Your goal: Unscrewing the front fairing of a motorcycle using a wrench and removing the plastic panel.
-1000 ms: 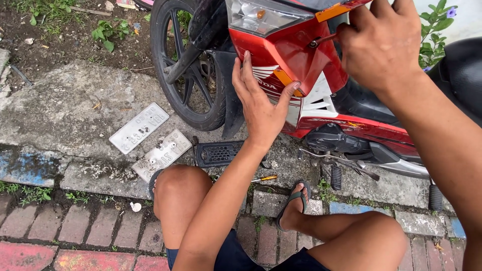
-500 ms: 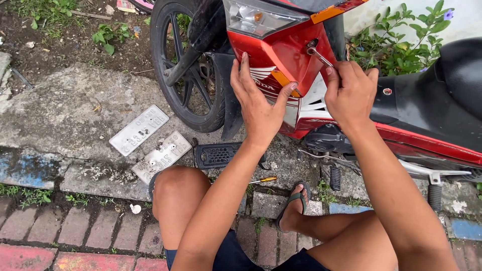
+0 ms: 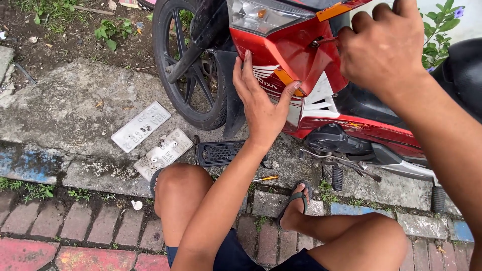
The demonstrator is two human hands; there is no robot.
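Fingers of the left hand (image 3: 261, 108) lie spread and flat against the red fairing (image 3: 291, 55) of a scooter, thumb hooked over its lower edge by an orange reflector (image 3: 288, 83); the hand grips nothing, only presses. Right hand (image 3: 384, 47) is curled into a loose fist at the fairing's upper side, fingertips pinched on a thin metal tool (image 3: 324, 41) whose tip sits at a hole in the panel. The fairing stands just under the headlight (image 3: 261, 15), beside the front wheel (image 3: 193, 65). On the concrete below lie two pale plates (image 3: 150, 138), touching at a corner, and a black grille piece (image 3: 219, 152) near the left knee. A small yellow-handled screwdriver (image 3: 266, 178) lies between the knees, near a sandalled foot (image 3: 293, 203).
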